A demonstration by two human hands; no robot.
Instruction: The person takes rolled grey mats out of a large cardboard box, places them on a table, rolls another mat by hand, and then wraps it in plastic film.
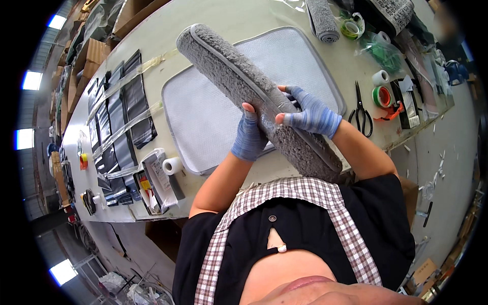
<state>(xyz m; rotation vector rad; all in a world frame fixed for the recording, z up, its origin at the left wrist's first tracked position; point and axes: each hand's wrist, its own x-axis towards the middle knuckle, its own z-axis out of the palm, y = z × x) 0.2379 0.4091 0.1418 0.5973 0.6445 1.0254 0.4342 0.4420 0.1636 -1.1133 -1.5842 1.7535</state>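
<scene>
The left hand [249,136] and right hand [311,112] grasp a rolled mat [223,65] with fingers [248,107], rolling seemingly done; a flat mat [201,124] on the desk [162,38] likely awaits rolling.

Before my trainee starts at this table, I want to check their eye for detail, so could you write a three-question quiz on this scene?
1. True or false: the left hand and the right hand both hold the fuzzy gray roll.

2. Which tool lies on the table to the right of the flat white mat?
a) hammer
b) scissors
c) paintbrush

3. Short answer: what color are the gloves on the two hands?

Key: 1. True. 2. b. 3. Blue.
</scene>
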